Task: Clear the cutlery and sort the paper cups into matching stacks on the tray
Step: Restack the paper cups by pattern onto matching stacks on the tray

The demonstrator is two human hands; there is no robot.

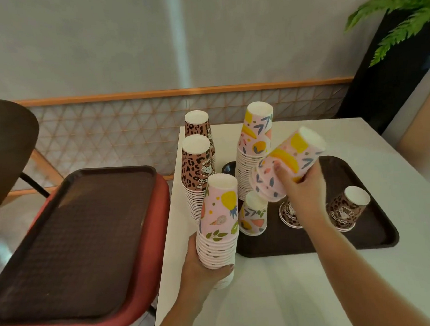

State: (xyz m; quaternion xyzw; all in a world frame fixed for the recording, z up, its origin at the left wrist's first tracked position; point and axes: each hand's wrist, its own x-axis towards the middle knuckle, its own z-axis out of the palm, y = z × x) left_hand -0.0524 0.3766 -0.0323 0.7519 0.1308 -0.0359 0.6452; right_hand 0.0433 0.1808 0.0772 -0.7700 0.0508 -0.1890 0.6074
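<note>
My left hand (205, 266) grips the base of a stack of pink fruit-print cups (220, 220), held upside down above the table's front-left. My right hand (301, 187) grips a short, tilted bundle of pink fruit-print cups (287, 163) over the dark brown tray (379, 238). On the tray stand one upturned pink cup (253, 217), a leopard-print cup (347, 209) and another leopard cup (289, 215) partly hidden by my right hand. A tall pink stack (254, 145) and two tall leopard stacks (196, 169) (197, 124) stand at the tray's back left.
The white table (292, 291) carries the tray. A small black bowl (229, 168) sits behind the stacks. To the left, a second dark tray (82, 236) lies on a red chair seat (155, 280). A fern (406, 7) hangs at top right.
</note>
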